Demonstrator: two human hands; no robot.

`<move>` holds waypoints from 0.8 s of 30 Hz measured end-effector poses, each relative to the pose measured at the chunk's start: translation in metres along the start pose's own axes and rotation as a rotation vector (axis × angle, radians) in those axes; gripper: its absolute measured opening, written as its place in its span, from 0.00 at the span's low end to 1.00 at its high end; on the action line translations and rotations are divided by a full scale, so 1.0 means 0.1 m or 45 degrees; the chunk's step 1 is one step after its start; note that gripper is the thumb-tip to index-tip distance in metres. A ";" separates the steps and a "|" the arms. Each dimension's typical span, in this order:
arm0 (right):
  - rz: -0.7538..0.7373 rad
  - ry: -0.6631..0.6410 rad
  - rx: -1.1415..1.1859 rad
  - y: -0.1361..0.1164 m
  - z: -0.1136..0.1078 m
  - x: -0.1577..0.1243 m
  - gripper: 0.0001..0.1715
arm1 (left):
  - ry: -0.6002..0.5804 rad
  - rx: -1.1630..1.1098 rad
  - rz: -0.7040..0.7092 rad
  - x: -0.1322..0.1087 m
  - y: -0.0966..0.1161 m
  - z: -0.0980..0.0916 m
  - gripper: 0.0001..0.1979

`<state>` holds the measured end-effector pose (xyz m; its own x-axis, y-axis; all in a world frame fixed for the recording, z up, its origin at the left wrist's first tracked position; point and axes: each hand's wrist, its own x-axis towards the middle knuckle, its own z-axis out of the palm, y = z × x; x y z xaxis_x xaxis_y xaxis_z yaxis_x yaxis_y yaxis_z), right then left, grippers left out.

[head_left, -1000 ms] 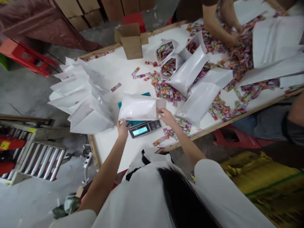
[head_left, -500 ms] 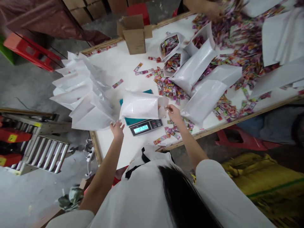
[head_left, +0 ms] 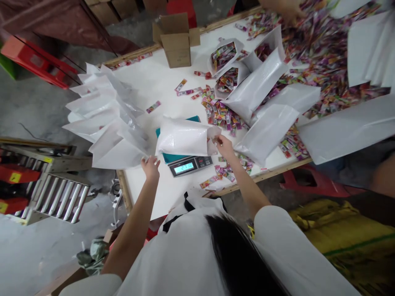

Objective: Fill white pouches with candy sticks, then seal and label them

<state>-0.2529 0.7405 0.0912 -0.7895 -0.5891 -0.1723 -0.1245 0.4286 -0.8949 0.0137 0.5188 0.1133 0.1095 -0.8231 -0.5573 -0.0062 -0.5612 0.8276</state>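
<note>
A filled white bag (head_left: 183,139) lies on its side on the teal platform of a digital scale (head_left: 189,165) with a lit display. My right hand (head_left: 222,144) pinches the bag's open mouth at its right end. My left hand (head_left: 150,166) hovers with fingers spread at the bag's left end, beside a stack of white bags (head_left: 106,123). Loose colourful candy sachets (head_left: 222,115) lie scattered just right of the scale.
More filled white bags (head_left: 262,123) lie to the right, some open and showing sachets. A small cardboard box (head_left: 177,39) stands at the table's far edge. Another person's hand (head_left: 285,10) works in a sachet heap at top right. A roller conveyor (head_left: 55,197) stands left.
My left hand let go of the bag's left end and drew back toward the stack of bags. The scale reading dropped. My right hand stays at the bag's mouth.
</note>
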 end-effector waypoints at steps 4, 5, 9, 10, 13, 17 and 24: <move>-0.017 -0.010 0.003 0.03 0.02 0.04 0.14 | 0.006 0.007 0.006 0.03 -0.01 0.00 0.16; -0.026 -0.008 -0.005 0.04 0.02 0.05 0.15 | 0.005 0.010 0.008 0.03 -0.01 0.00 0.16; -0.050 -0.015 -0.039 0.07 0.04 0.07 0.16 | 0.005 0.027 0.012 0.06 -0.01 -0.01 0.19; -0.055 -0.023 -0.052 0.07 0.04 0.07 0.17 | 0.007 0.031 0.011 0.06 -0.01 -0.01 0.19; -0.102 -0.090 -0.105 0.05 0.06 0.10 0.20 | 0.018 0.035 0.006 0.06 0.00 -0.01 0.20; -0.285 -0.276 -0.160 -0.02 0.13 0.20 0.31 | 0.032 0.027 0.004 0.05 0.01 0.00 0.19; -0.129 -0.290 -0.087 -0.12 0.50 0.52 0.22 | 0.033 0.032 0.002 0.02 0.03 -0.04 0.16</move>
<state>-0.2621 0.6708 0.0720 -0.6160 -0.7673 -0.1783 -0.2429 0.4003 -0.8836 0.0173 0.5157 0.1150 0.1356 -0.8216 -0.5537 -0.0315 -0.5622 0.8264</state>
